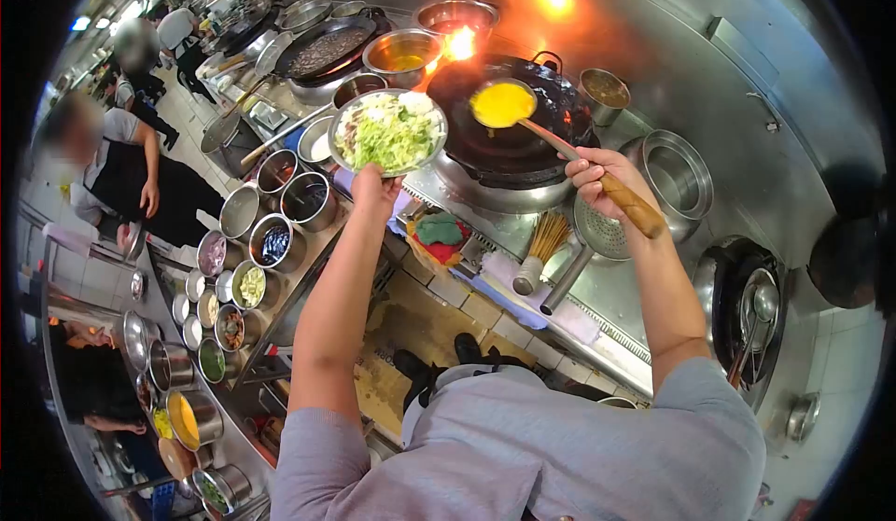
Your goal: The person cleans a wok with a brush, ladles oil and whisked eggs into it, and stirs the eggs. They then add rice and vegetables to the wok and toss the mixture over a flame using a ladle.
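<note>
Just beyond the left grip (375, 185), which clasps its near edge, is a bowl (441, 146) of chopped greens (392, 138); ahead of the right grip (611, 181), closed round its handle, a ladle (549, 136) holds yellow liquid (500, 106) above a wok (459, 138).

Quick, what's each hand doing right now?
Left hand: holding a round metal bowl of chopped green vegetables.
Right hand: closed on the brown wooden handle of a ladle of yellow liquid.

Back wall (653, 31): metal, orange glare
Side wall (845, 358): white tile
Floor (544, 352): pale tile
Lights (81, 23): white, far left
</note>
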